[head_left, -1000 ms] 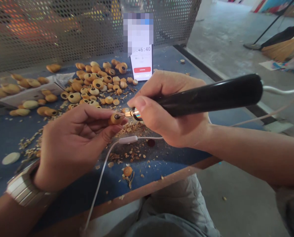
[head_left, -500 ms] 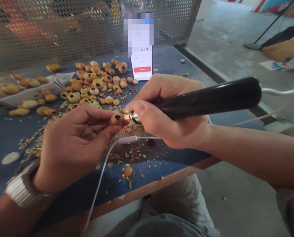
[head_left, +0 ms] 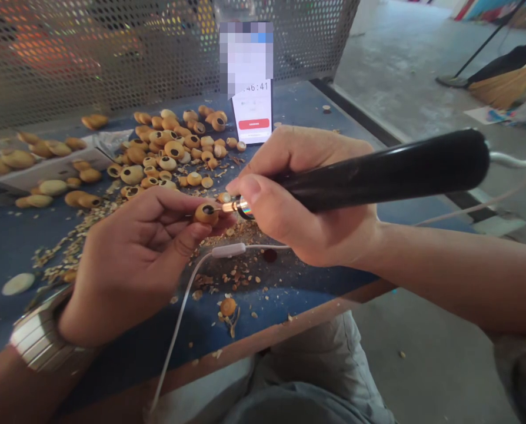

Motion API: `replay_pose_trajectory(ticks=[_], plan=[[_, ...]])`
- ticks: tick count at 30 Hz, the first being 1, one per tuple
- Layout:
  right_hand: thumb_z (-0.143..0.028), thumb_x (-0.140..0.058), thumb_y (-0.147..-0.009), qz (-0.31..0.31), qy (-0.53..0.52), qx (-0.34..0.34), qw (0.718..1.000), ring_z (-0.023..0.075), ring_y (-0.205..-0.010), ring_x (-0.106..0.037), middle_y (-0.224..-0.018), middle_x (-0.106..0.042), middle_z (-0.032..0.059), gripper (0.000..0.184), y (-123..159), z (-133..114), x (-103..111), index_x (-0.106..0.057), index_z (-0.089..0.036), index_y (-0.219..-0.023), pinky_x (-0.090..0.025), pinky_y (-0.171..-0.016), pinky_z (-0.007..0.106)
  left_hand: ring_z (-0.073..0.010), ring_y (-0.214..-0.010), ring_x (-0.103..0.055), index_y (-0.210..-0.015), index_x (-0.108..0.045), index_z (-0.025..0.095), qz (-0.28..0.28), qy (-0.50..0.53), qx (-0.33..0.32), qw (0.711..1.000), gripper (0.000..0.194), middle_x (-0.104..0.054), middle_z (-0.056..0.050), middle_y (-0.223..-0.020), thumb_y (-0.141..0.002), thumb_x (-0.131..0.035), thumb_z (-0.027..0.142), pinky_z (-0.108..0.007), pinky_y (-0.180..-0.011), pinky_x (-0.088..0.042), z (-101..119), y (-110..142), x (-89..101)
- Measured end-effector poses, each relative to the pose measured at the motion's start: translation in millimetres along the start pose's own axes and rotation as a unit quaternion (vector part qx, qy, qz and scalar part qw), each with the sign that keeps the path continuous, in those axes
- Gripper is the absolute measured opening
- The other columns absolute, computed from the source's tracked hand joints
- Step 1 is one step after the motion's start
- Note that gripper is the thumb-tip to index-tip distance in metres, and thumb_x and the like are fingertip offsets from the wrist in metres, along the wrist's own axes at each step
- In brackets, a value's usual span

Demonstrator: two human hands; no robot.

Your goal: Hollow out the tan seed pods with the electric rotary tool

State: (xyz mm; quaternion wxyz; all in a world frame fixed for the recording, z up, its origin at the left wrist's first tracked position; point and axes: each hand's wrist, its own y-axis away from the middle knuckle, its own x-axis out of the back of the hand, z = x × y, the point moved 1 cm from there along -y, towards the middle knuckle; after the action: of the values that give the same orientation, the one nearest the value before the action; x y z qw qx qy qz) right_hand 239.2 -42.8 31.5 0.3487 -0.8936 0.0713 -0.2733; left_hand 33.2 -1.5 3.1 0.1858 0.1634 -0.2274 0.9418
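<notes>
Between the thumb and fingers of my left hand (head_left: 133,259) is a small tan gourd (head_left: 206,215) with a dark round hole cut in it. My right hand (head_left: 307,200) wraps round a thick black corded rotary tool (head_left: 390,171), thumb and forefinger close to its front. The tool's coppery collet holds a thin bit that points left and meets the rim of the gourd's hole. Whether the bit goes inside is too small to tell. Seeds and shell crumbs (head_left: 239,274) lie on the blue tabletop below my hands.
Many cut gourds (head_left: 170,147) are heaped behind my left hand, with whole ones (head_left: 20,159) by a paper sheet farther left. A phone (head_left: 253,112) showing a timer leans upright against the perforated metal panel (head_left: 135,59). A white cord with an inline switch (head_left: 228,250) crosses in front.
The rear of the rotary tool has swung right and slightly up. The gourd has shifted a touch left and turned slightly. Both hands keep their grips.
</notes>
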Motion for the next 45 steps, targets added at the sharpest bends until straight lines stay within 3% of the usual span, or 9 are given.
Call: replay_pose_trajectory(ticks=[5,8,14,23,31,36,40,45], plan=[[-0.026,-0.062,-0.095,0.001,-0.044,0.022,0.999,0.0085,-0.065,-0.062,-0.076,-0.073,-0.0035,0.023,-0.1,2.6,-0.2,-0.07,-0.02,-0.074,-0.053,-0.059,0.02,-0.0111,-0.065,-0.078,-0.104,-0.069,0.021,-0.01,-0.042,-0.016,0.999,0.016,-0.082,0.002,-0.086,-0.09,-0.07,0.014,-0.018,-0.069,-0.068,-1.5,-1.0,2.7],[-0.031,-0.062,-0.095,-0.004,-0.025,-0.002,1.0,0.009,-0.065,-0.063,-0.076,-0.073,-0.0028,0.025,-0.2,2.4,0.4,-0.07,-0.02,-0.074,-0.052,-0.057,0.02,-0.0096,-0.058,-0.074,-0.105,-0.07,0.022,-0.019,-0.032,-0.019,0.999,0.019,-0.08,0.002,-0.081,-0.088,-0.073,0.014,-0.019,-0.07,-0.068,-2.2,-1.0,3.7],[-0.036,-0.063,-0.096,-0.015,0.001,-0.021,1.0,0.0093,-0.069,-0.065,-0.075,-0.071,-0.0041,0.026,-0.1,0.2,0.7,-0.07,-0.021,-0.075,-0.05,-0.058,0.02,-0.0106,-0.063,-0.075,-0.108,-0.072,0.023,-0.028,-0.048,-0.037,0.998,0.021,-0.08,0.0,-0.086,-0.089,-0.072,0.016,-0.017,-0.071,-0.067,-2.5,-1.6,4.6],[-0.029,-0.065,-0.095,0.001,-0.064,0.02,0.998,0.0055,-0.061,-0.059,-0.071,-0.07,-0.0052,0.026,1.5,0.6,-0.1,-0.068,-0.018,-0.071,-0.048,-0.056,0.018,-0.0112,-0.09,-0.08,-0.117,-0.07,0.022,-0.045,-0.081,-0.07,0.993,0.026,-0.08,-0.002,-0.107,-0.093,-0.065,0.011,-0.009,-0.079,-0.063,-5.3,0.2,7.3],[-0.023,-0.069,-0.09,-0.025,-0.069,-0.007,0.997,0.0042,-0.06,-0.059,-0.07,-0.07,-0.0075,0.018,3.2,-5.8,4.5,-0.069,-0.021,-0.071,-0.047,-0.057,0.015,-0.0142,-0.09,-0.079,-0.109,-0.069,0.025,-0.02,-0.063,-0.068,0.995,0.024,-0.079,0.0,-0.103,-0.09,-0.07,0.011,-0.019,-0.081,-0.067,2.5,-0.5,-0.8],[-0.023,-0.073,-0.087,-0.025,-0.106,-0.023,0.994,0.0047,-0.061,-0.059,-0.07,-0.07,-0.0083,0.016,3.9,-4.7,2.9,-0.068,-0.022,-0.071,-0.049,-0.058,0.014,-0.0119,-0.086,-0.079,-0.108,-0.071,0.026,-0.008,-0.068,-0.062,0.996,0.024,-0.08,0.002,-0.098,-0.088,-0.074,0.013,-0.014,-0.074,-0.066,1.1,-0.5,2.0],[-0.026,-0.068,-0.091,-0.047,-0.077,-0.028,0.996,0.0024,-0.056,-0.056,-0.068,-0.069,-0.0122,0.019,3.0,-5.2,3.0,-0.069,-0.024,-0.072,-0.049,-0.054,0.013,-0.0127,-0.084,-0.08,-0.108,-0.072,0.026,-0.007,-0.075,-0.073,0.994,0.025,-0.081,0.002,-0.1,-0.087,-0.076,0.014,-0.014,-0.069,-0.066,-2.2,0.5,3.5],[-0.026,-0.067,-0.09,-0.025,-0.04,-0.03,0.998,0.0008,-0.054,-0.056,-0.063,-0.066,-0.0118,0.024,1.5,-5.4,5.5,-0.067,-0.022,-0.067,-0.045,-0.051,0.011,-0.0116,-0.087,-0.079,-0.11,-0.073,0.026,-0.009,-0.083,-0.083,0.993,0.027,-0.081,0.002,-0.105,-0.087,-0.076,0.012,-0.013,-0.072,-0.066,-3.5,1.7,3.4]])
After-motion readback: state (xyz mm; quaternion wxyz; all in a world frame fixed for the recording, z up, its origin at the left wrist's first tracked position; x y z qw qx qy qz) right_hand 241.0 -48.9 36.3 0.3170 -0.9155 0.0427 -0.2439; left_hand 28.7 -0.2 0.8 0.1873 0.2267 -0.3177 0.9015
